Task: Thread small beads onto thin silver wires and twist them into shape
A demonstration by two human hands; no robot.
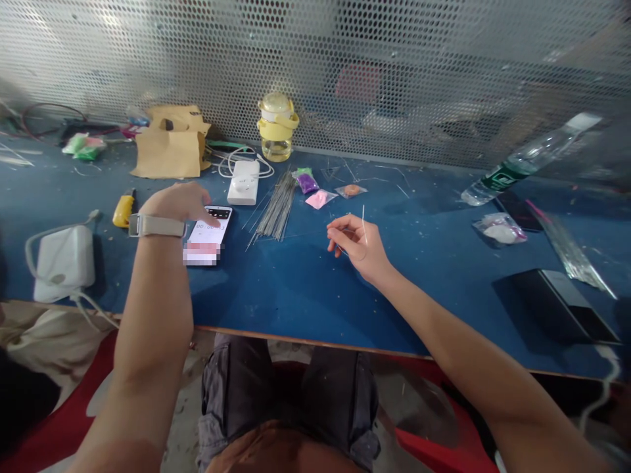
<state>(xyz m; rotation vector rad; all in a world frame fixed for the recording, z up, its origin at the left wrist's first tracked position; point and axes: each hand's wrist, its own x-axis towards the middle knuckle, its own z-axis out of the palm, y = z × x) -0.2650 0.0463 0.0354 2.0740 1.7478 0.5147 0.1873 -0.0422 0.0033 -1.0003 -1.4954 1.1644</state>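
Note:
My left hand [181, 201], with a light-banded watch on its wrist, reaches over the upper left side of a smartphone [210, 235]. The phone lies face up on the blue table with its screen lit and a timer on it. Thumb and fingers are spread, one digit over the screen; whether it touches is unclear. My right hand [355, 244] hovers over the table's middle, its fingers pinched on a thin wire [363, 220] that curves round the hand. Left of it lies a bundle of straight metal wires [277, 209].
Small bags of coloured clay [306, 180], a white power bank [243, 182] and a yellow-lidded bottle [277, 128] stand beyond the wires. A yellow cutter [124, 207] lies left. A water bottle [530, 161] leans right, near a black box [562, 305]. Perforated metal panel [315, 72] behind.

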